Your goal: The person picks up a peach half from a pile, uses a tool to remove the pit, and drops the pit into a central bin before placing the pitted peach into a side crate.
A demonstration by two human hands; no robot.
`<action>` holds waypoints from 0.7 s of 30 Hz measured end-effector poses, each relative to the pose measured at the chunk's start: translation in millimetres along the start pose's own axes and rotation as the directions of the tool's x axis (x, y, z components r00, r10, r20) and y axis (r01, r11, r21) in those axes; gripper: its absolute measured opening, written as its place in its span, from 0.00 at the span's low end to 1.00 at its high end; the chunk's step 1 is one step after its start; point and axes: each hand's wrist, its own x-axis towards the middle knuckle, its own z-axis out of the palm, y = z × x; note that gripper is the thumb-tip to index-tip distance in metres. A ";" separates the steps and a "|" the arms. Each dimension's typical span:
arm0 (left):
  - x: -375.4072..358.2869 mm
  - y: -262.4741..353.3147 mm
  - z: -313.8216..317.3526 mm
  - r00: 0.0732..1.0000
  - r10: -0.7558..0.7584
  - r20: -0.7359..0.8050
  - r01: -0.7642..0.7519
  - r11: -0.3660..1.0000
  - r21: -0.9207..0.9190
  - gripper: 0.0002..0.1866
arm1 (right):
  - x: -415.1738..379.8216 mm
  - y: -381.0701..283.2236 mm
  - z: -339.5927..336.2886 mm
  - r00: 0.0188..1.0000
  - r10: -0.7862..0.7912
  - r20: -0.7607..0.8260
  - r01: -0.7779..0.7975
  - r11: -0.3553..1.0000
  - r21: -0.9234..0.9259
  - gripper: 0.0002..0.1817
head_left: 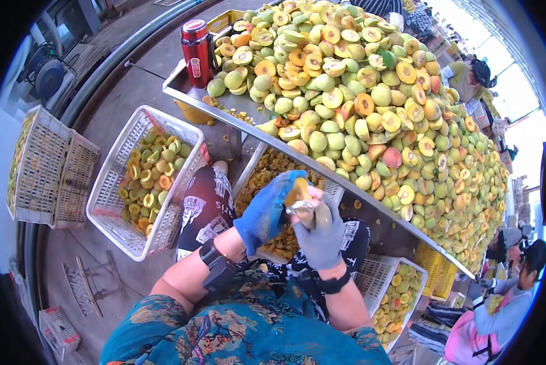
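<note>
- Blue-gloved left hand (265, 210) cups a peach half (298, 191) above our lap, fingers wrapped round it.
- Grey-gloved right hand (321, 234) grips a metal tool (303, 211) against it.
- We judge it light, soft, slippery; hold by the skin.

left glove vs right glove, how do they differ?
Colour: the left glove is bright blue, the right glove is grey. Hold: the left glove cups a peach half from the side, while the right glove grips a metal tool pressed against that fruit. Wrists: the left wears a wide black brace, the right a thin black band. Both hands are closed, over the lap.
</note>
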 end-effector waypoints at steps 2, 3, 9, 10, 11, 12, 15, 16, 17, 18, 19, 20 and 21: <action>1.9 7.3 -6.0 0.913 -0.329 0.242 0.318 0.202 -0.926 0.25 | -5.1 -27.2 -14.0 0.974 0.229 -0.007 -0.224 0.960 0.169 0.18; -0.2 13.6 -15.4 0.915 -0.332 0.228 0.309 0.215 -0.927 0.25 | -16.7 -31.3 -18.0 0.916 0.391 0.093 -0.401 0.890 0.214 0.17; -14.4 43.0 -32.2 0.988 -0.150 0.037 0.141 0.775 -0.617 0.23 | -36.7 -43.2 -12.8 0.743 0.476 0.470 -0.642 0.704 0.302 0.16; -16.4 46.3 -33.1 0.994 -0.105 0.040 0.111 0.862 -0.495 0.22 | -32.5 -49.9 -14.3 0.765 0.437 0.473 -0.593 0.766 0.250 0.17; -20.0 53.0 -30.6 0.986 -0.156 0.053 0.159 0.807 -0.569 0.20 | -31.0 -56.7 -14.2 0.815 0.424 0.396 -0.537 0.809 0.238 0.19; -22.6 59.1 -30.1 0.987 -0.154 0.055 0.158 0.808 -0.568 0.20 | -31.3 -58.2 -12.3 0.816 0.424 0.393 -0.536 0.810 0.239 0.19; -31.5 70.5 -26.5 0.999 -0.039 -0.036 0.023 0.928 -0.373 0.20 | -34.3 -61.6 -6.9 0.870 0.393 0.297 -0.458 0.869 0.191 0.20; -33.9 69.2 -27.1 0.999 -0.038 -0.035 0.022 0.928 -0.372 0.20 | -35.2 -63.9 -5.8 0.893 0.382 0.238 -0.422 0.894 0.149 0.19; -36.3 65.9 -28.2 0.999 -0.032 -0.004 0.029 0.927 -0.373 0.26 | -35.9 -65.7 -5.2 0.913 0.365 0.179 -0.387 0.916 0.103 0.18; -38.0 63.3 -28.2 0.999 -0.026 0.027 0.035 0.927 -0.374 0.35 | -36.0 -66.8 -4.5 0.914 0.365 0.179 -0.386 0.917 0.102 0.18; -39.4 62.6 -26.5 0.999 -0.025 0.027 0.033 0.927 -0.374 0.35 | -35.8 -67.5 -3.4 0.901 0.387 0.198 -0.409 0.909 0.085 0.17; -40.9 62.4 -23.9 1.000 0.008 -0.025 -0.015 0.953 -0.304 0.35 | -36.2 -67.7 -2.7 0.886 0.409 0.217 -0.432 0.899 0.068 0.17; -42.2 61.8 -21.3 0.996 0.045 -0.073 -0.061 0.971 -0.229 0.36 | -36.9 -67.5 -2.3 0.886 0.409 0.217 -0.432 0.899 0.068 0.17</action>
